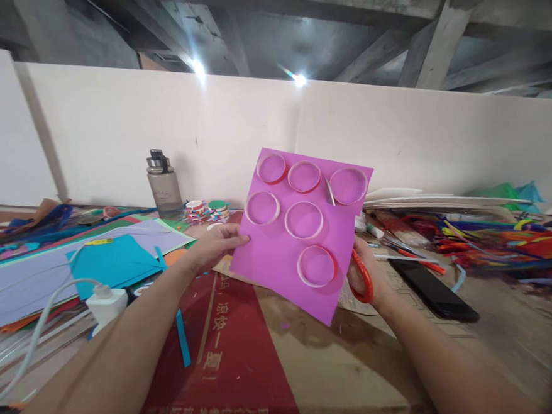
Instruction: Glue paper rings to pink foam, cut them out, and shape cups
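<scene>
A purple sheet of paper (273, 251) is held up, tilted, above the cardboard. Several rings, pale inside and red on the outside, stand on its face, one of them a ring (304, 220) near the middle. My left hand (221, 241) pinches the sheet's left edge, thumb in front. At the right edge my right hand (369, 267) grips red-handled scissors (363, 279). A scissor blade shows through a cut beside the top right ring, and the rest of the blades is hidden behind the paper. Most of my right fingers are hidden too.
Red and brown cardboard (237, 355) covers the table below. At left lie coloured paper sheets (115, 265), a white charger (107, 305) with its cable, and a bottle (164, 183). To the right are a black phone (433, 287) and colourful pipe cleaners (504, 248). A white wall stands behind.
</scene>
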`<state>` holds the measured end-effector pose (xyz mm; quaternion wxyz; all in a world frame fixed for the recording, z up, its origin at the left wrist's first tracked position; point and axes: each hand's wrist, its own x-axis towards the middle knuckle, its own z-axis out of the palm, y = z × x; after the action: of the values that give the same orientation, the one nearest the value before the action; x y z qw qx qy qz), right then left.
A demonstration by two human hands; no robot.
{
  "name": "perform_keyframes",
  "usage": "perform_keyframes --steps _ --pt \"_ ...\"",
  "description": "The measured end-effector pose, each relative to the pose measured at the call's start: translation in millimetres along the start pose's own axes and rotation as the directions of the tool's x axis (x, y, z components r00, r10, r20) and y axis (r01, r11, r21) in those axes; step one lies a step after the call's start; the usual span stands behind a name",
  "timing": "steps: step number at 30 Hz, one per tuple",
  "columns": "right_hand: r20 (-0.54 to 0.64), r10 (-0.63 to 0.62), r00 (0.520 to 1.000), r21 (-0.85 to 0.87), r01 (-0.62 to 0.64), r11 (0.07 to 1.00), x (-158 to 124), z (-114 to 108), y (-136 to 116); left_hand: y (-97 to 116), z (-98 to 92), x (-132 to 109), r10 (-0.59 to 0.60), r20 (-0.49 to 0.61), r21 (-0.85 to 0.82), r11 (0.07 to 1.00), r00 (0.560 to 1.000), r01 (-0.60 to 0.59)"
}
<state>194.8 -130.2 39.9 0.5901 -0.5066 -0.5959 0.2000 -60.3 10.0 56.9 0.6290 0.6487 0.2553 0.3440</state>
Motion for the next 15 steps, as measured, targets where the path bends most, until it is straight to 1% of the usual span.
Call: perform_keyframes --steps 2,4,6,9,10,12,15 --pt "-0.035 -0.066 0.997 -0.05 0.064 0.997 2 -1 -2 -2 2.3 -1 -0.051 0.079 0.047 0.998 0.996 0.047" --pt "-0.037 -0.092 0.995 -0.07 0.089 0.994 2 -1 -5 -2 4.1 -2 -0.068 0.118 0.014 0.998 0.991 0.067" --pt "-0.024 -0.06 0.998 -0.056 0.059 0.997 2 0 -5 -1 5.9 -2 -0.052 0.108 -0.092 0.994 0.993 0.062" --pt "0.001 -0.009 1.0 0.029 0.009 1.0 2 2 -5 -1 9.9 -2 -0.04 0.032 -0.243 0.969 0.999 0.047" --pt "0.003 -0.006 1.0 0.054 0.006 0.999 2 3 -5 -1 11.6 -2 -0.049 0.009 -0.26 0.964 0.999 0.05" --pt "-0.007 0.038 0.999 0.111 -0.037 0.993 4 4 -4 -2 14.9 -1 -0.074 -0.001 -0.248 0.966 0.997 0.071" --pt "-0.003 0.164 0.987 0.18 -0.16 0.971 5 3 -4 -3 17.9 -1 -0.077 0.044 -0.211 0.974 0.996 0.085"
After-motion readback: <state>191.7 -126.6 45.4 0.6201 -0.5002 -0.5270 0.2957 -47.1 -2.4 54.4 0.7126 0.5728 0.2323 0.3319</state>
